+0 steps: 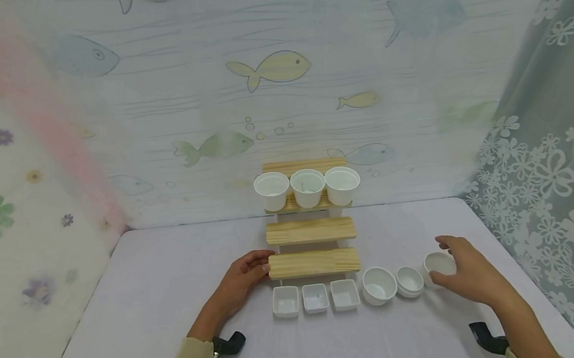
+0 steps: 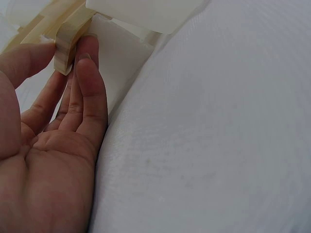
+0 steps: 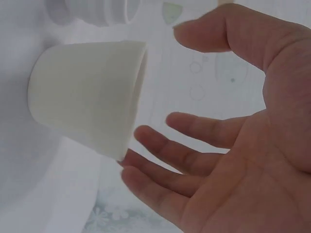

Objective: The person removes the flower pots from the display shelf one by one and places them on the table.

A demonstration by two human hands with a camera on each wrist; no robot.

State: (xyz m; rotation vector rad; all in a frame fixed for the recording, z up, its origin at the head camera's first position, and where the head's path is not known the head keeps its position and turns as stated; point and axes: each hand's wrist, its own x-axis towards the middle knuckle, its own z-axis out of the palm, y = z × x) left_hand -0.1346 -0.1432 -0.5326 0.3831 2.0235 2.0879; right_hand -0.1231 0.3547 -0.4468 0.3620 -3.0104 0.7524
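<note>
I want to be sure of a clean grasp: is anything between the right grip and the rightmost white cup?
Nothing visible is. The right grip is open around the rightmost white cup, with no object between them. The small stacked white cups stand to its left, outside that gap.

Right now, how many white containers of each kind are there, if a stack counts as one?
Square white dishes on the white table: 3
Round white cups on the wooden rack: 3
Round white containers on the table: 3
Total: 9
</note>
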